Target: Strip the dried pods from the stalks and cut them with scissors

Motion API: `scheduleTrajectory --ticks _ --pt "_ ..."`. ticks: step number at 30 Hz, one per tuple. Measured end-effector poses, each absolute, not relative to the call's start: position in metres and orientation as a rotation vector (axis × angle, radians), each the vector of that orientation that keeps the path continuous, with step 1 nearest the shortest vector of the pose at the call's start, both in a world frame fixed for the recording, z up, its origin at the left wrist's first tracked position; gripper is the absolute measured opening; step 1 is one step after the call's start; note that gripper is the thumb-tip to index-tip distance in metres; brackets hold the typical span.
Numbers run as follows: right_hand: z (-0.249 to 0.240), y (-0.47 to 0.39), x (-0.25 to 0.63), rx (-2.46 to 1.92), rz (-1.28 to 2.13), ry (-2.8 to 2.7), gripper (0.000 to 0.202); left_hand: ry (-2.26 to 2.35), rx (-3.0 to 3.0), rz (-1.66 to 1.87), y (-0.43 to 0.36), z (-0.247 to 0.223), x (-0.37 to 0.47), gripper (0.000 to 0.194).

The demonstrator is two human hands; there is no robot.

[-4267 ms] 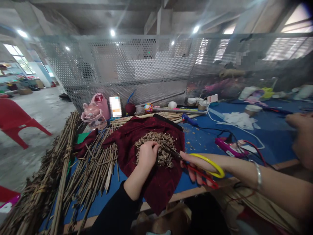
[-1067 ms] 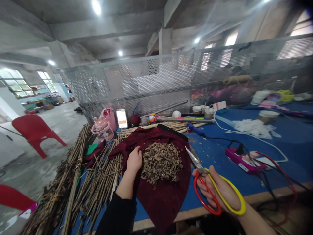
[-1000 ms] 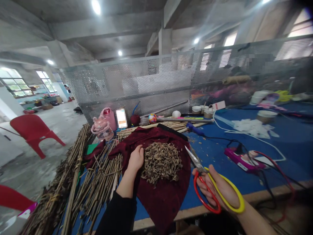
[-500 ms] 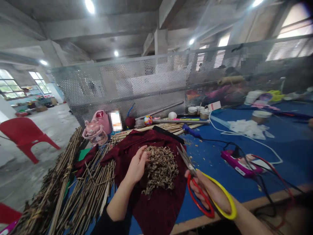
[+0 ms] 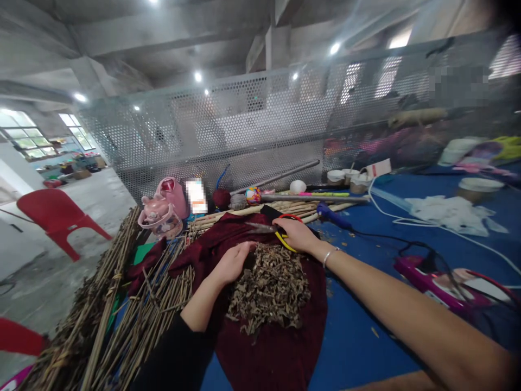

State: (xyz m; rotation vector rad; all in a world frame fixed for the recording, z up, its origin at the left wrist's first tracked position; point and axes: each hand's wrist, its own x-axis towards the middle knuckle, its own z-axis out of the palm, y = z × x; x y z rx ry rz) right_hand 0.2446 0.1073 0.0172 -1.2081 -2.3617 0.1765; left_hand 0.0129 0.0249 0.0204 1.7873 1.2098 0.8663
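Head view: the bench (image 5: 350, 326) carries a maroon cloth (image 5: 271, 353), spread flat at its lower part and creased toward the top. A heap of dried plant pieces (image 5: 271, 288) rests on the cloth, near its middle. The left hand (image 5: 234, 264) is at the upper-left edge of the heap, fingers extended close together; whether they grip any material cannot be told. The right hand (image 5: 295, 233) is closed around the red and yellow handles of the scissors (image 5: 262, 228). The scissors are located above the upper part of the cloth, blades directed left, past the left fingertips. The two hands are near each other but apart. Loose dry stalks (image 5: 163, 304) lie left of the cloth, beside a tied bundle (image 5: 101, 293). A blue glue gun (image 5: 334, 216) lies to the upper right of the heap; a purple power strip (image 5: 431, 282) is positioned farther right.
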Motion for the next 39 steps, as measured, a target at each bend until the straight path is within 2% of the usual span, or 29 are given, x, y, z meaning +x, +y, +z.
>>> scheduleTrajectory --ticks 6,10,14,19,23,26,28,30,32,35,39 --pt "0.020 0.129 0.239 -1.345 0.181 -2.192 0.034 1.302 1.609 0.964 0.031 0.009 0.000 0.049" --pt "0.022 0.139 0.238 -1.437 0.186 -2.091 0.034 1.378 1.755 0.828 0.030 0.018 0.012 0.047" --pt "0.024 0.138 0.239 -1.456 0.233 -2.049 0.031 1.281 1.932 0.707 0.017 0.034 0.027 0.037" --pt "0.044 0.123 0.251 -1.470 0.310 -1.918 0.039 1.295 1.999 0.817 0.000 0.047 0.030 0.034" --pt "0.061 0.081 0.264 -1.476 0.455 -1.825 0.039 1.562 2.073 0.895 -0.020 0.059 0.019 0.034" --pt "0.067 0.030 0.269 -1.478 0.776 -1.783 0.044 1.674 2.078 0.729 -0.042 0.060 0.009 0.044" --pt "0.068 -0.005 0.273 -1.410 1.296 -1.591 0.047 1.734 2.051 0.593 -0.055 0.054 0.006 0.063" --pt "0.067 -0.038 0.279 -1.290 1.643 -1.480 0.051 1.835 2.004 0.506 -0.062 0.044 0.009 0.077" --pt "0.065 -0.065 0.287 -1.216 1.854 -1.466 0.057 1.886 1.990 0.498 -0.062 0.036 0.015 0.073" --pt "0.064 -0.095 0.297 -1.214 2.013 -1.503 0.062 1.799 2.045 0.594 -0.052 0.033 0.023 0.053" --pt "0.062 -0.121 0.299 -1.334 2.121 -1.468 0.061 1.580 2.118 0.748 -0.041 0.038 0.025 0.050"
